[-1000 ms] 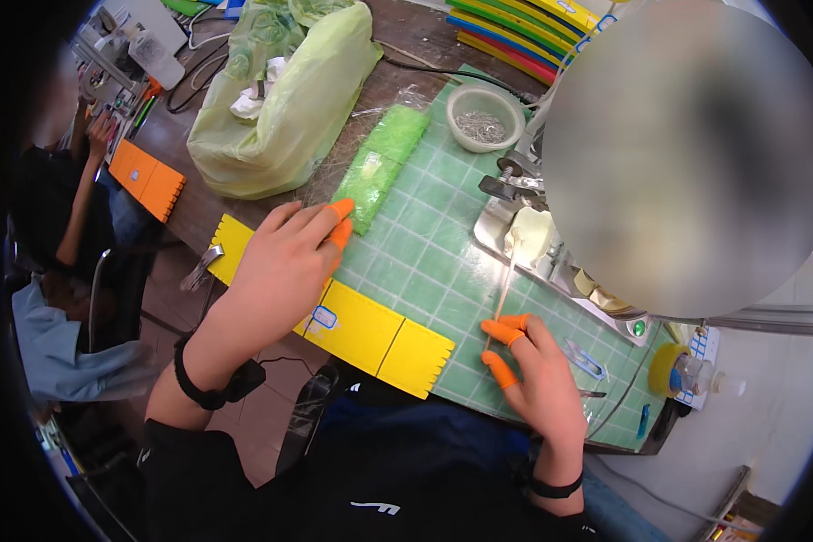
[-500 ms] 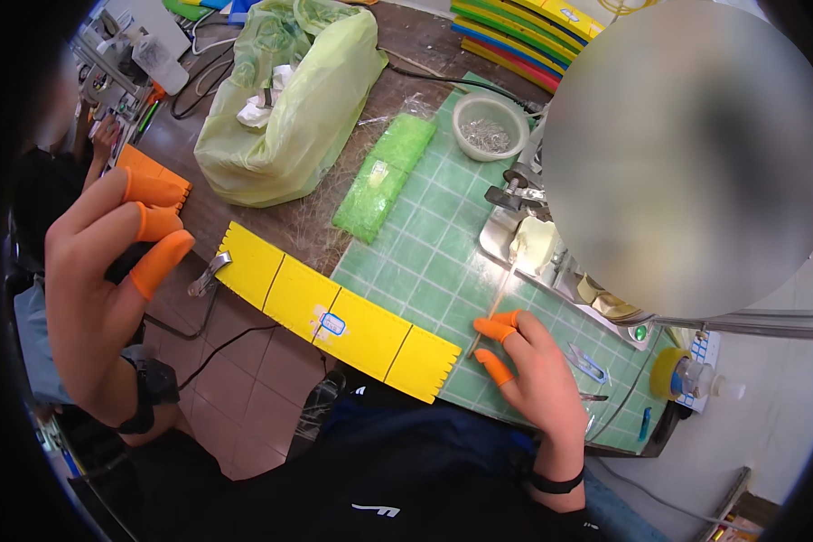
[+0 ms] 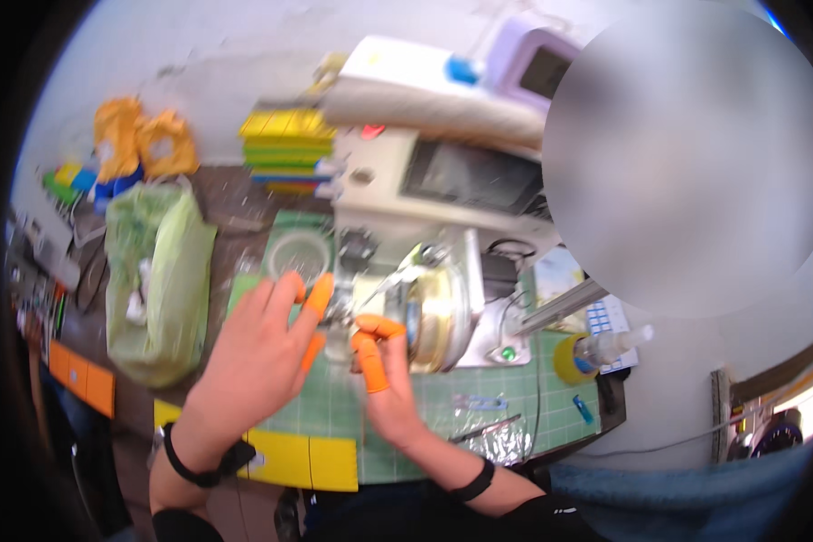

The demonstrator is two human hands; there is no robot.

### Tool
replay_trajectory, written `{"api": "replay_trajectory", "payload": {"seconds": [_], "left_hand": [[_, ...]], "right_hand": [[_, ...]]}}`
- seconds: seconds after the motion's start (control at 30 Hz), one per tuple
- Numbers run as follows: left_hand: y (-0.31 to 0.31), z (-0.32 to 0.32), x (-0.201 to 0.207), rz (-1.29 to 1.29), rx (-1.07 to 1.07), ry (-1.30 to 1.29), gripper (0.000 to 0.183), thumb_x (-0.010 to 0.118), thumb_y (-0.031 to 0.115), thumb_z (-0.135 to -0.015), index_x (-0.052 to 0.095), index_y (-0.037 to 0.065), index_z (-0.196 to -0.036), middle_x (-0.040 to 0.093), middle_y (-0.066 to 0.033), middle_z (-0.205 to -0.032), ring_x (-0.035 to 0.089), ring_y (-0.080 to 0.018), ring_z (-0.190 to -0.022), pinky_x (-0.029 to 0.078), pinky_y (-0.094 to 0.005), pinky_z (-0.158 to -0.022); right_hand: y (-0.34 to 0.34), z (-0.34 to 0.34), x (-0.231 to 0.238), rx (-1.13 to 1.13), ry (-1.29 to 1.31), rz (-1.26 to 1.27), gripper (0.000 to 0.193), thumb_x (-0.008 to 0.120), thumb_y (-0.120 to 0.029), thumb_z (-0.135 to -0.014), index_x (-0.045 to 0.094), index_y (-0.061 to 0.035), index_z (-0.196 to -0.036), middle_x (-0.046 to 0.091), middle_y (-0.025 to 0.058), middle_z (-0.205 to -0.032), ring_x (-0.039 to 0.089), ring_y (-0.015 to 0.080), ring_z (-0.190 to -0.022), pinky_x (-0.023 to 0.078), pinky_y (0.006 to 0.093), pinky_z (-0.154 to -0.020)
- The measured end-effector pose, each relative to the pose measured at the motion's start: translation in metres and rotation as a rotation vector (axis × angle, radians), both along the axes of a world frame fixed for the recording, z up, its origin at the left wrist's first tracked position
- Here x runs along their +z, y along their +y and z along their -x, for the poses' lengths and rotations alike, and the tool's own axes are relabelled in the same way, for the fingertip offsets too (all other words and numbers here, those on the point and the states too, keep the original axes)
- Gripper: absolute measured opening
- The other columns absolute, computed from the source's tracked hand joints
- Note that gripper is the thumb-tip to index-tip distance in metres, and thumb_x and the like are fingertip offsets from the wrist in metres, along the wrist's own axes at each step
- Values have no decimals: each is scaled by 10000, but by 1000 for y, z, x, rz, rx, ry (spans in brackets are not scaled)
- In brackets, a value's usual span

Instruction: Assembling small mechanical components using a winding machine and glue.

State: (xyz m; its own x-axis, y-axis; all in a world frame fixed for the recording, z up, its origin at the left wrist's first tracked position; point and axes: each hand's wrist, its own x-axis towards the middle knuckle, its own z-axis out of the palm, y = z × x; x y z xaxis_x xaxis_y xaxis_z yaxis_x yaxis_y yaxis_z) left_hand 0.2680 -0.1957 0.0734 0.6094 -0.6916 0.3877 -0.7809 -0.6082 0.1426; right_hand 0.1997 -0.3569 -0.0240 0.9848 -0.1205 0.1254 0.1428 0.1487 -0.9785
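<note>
My left hand point(image 3: 260, 348), with orange finger covers, reaches over the green tile-patterned mat point(image 3: 325, 397). Its fingers are apart, and I see nothing between them. Its fingertips come close to a round translucent bowl point(image 3: 300, 256) and the left side of a small bench machine point(image 3: 443, 316) with a round drum. Just to the right, my right hand point(image 3: 387, 384) is closed in a pinch at the front of the machine, below a pale cream piece point(image 3: 368, 291). What sits in that pinch is too blurred to make out.
A yellow-green plastic bag point(image 3: 167, 298) stands to the left. Stacked coloured strips point(image 3: 287, 149) lie at the back. A yellow strip point(image 3: 307, 461) lies along the front edge. A pair of tweezers point(image 3: 486, 429) and a yellow-based bottle point(image 3: 574, 361) are on the right.
My view has swung right and up toward the machine. My left hand has come from the far left to the machine's side; my right hand, which held a thin stick, is now up at the machine.
</note>
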Motion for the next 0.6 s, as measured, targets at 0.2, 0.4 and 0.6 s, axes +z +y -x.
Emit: {"api": "replay_trajectory", "payload": {"seconds": [0.2, 0.4, 0.6], "left_hand": [[-21, -6, -32, -56, 4, -20, 471, 748, 61, -746, 567, -45, -1168, 524, -187, -1032, 565, -369, -948, 469, -473, -836], [-28, -17, -60, 0, 80, -79, 334, 642, 14, -765, 589, -39, -1090, 538, -163, -997, 575, -332, -925, 507, -409, -745], [-23, -30, -44, -142, 38, -77, 578, 691, 12, -718, 573, -37, -1283, 564, -142, -1082, 567, -339, -944, 553, -400, -768]], "right_hand": [[11, -21, -10, -168, -20, -121, 166, 462, -172, -1116, 467, -91, -1260, 505, 8, -1138, 467, 67, -959, 402, 232, -879], [11, -26, -13, -184, -113, -47, 151, 470, -107, -1101, 474, -66, -1246, 487, 12, -1092, 467, 83, -966, 408, 243, -890], [0, -32, -1, -222, -144, 25, 113, 458, -75, -1095, 476, -54, -1204, 484, 25, -1085, 463, 91, -961, 410, 248, -891]]}}
